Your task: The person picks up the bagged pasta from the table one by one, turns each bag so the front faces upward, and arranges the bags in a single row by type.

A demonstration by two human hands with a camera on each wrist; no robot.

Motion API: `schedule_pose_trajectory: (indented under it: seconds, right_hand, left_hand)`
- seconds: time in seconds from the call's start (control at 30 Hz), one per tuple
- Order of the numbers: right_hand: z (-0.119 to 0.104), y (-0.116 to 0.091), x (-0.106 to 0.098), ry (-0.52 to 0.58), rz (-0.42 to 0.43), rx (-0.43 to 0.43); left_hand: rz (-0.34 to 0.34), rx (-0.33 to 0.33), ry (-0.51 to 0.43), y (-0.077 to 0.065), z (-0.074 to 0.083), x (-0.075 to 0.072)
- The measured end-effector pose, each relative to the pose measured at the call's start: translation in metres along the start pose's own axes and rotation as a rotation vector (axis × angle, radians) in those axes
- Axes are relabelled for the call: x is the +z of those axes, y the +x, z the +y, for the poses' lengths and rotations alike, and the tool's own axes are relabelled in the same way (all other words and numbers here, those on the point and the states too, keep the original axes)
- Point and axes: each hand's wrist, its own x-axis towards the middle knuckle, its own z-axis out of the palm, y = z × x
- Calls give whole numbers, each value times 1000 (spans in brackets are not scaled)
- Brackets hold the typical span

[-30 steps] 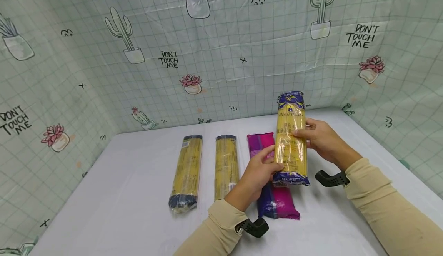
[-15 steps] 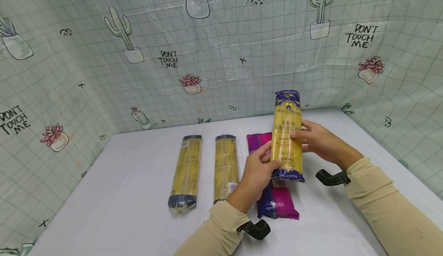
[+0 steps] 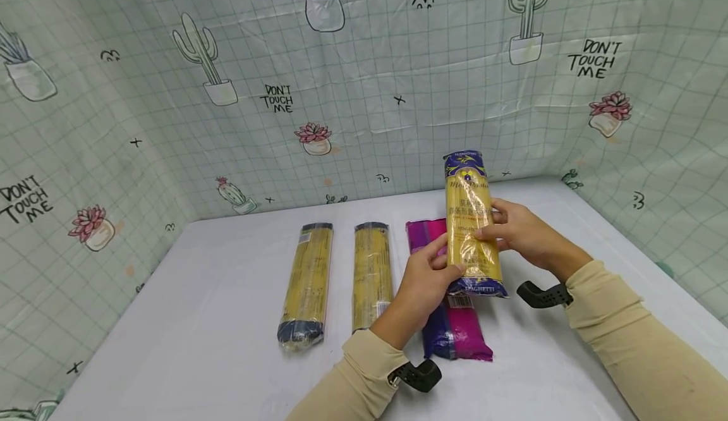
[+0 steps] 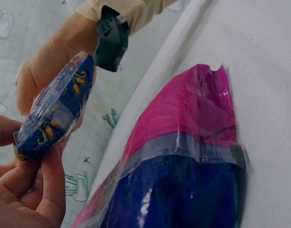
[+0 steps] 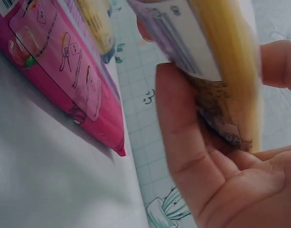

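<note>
A yellow and blue spaghetti packet (image 3: 469, 219) is held up, its printed front toward the head camera and its top leaning back. My left hand (image 3: 423, 282) pinches its lower left corner, thumb in front. On the right edge my right hand (image 3: 523, 234) grips it, thumb across the front and fingers behind. In the left wrist view the blue lower end of the packet (image 4: 57, 111) shows between the fingers. The right wrist view has its side and a white label by the right fingers (image 5: 183, 128). Below it lies a pink and purple packet (image 3: 455, 326), partly covered by the held one.
Two more yellow spaghetti packets, one at left (image 3: 307, 282) and one in the middle (image 3: 371, 269), lie lengthwise on the white table (image 3: 216, 320). The left forearm overlaps the near end of the middle one. A patterned cloth (image 3: 364, 61) hangs behind the table.
Both hands still hold the spaghetti packet. Its top has shifted left and it tilts more to the left than before. The packets on the table have stayed put.
</note>
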Motion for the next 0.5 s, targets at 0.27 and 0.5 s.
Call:
schedule_pose_trajectory:
  seconds: [0.27,0.5]
  right_hand:
    - [-1,-1,-2,12,17,15]
    - [1,-1,-3,23,56,18]
  left_hand:
    - [28,-28,76,0,0,0]
    - [47,-72,148,0,1,0]
